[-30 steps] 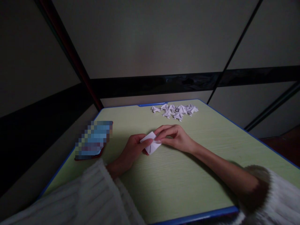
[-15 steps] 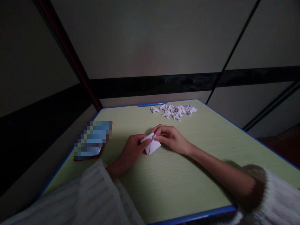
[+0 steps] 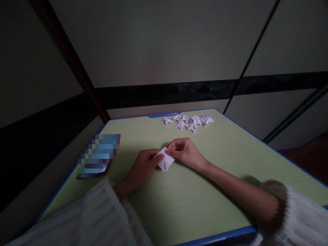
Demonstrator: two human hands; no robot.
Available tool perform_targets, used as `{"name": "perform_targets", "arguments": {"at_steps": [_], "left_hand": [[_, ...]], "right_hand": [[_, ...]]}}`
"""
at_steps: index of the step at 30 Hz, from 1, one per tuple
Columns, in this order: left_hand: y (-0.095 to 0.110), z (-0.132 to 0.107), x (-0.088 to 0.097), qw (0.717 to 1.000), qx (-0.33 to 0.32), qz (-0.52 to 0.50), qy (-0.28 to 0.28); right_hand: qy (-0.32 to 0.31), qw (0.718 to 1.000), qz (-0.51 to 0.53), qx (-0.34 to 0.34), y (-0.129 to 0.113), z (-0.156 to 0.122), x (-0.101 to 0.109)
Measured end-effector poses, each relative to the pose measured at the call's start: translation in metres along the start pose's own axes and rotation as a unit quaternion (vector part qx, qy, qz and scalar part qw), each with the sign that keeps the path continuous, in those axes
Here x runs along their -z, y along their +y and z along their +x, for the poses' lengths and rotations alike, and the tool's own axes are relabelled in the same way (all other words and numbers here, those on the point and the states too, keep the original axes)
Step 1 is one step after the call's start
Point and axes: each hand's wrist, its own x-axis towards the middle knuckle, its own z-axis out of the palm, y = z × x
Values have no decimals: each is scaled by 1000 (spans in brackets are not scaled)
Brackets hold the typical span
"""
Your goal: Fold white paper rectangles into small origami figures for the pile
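A small white folded paper (image 3: 164,160) lies on the pale green table (image 3: 194,201), near its middle. My left hand (image 3: 143,165) pinches the paper's left side with thumb and fingers closed. My right hand (image 3: 186,152) pinches the paper's upper right corner, fingers curled together. Both arms wear white knitted sleeves.
A cluster of several finished white paper folds (image 3: 188,122) sits at the table's far edge. A blurred blue flat object on a red base (image 3: 97,155) lies at the left edge. The table has a blue rim; dark wall panels and frames stand behind it.
My right hand's fingers have drawn in from lying along the paper's top edge to a tight pinch at its corner. The paper looks narrower. The view has drifted slightly.
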Motion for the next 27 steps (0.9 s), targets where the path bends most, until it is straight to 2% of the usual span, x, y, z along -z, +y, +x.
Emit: {"name": "perform_targets", "arguments": {"at_steps": [9, 15, 19, 22, 27], "left_hand": [[1, 1, 2, 996, -6, 83, 7], [0, 0, 3, 997, -15, 73, 9], [0, -1, 4, 998, -12, 60, 13], [2, -2, 3, 998, -8, 61, 20], [3, -4, 1, 999, 2, 40, 9]], "right_hand": [[-1, 1000, 2, -6, -2, -1, -6], [-5, 1000, 6, 19, -1, -1, -7], [-57, 990, -111, 64, -2, -4, -7], [-56, 976, -189, 94, -3, -6, -8], [-25, 979, -179, 96, -3, -7, -9]]}}
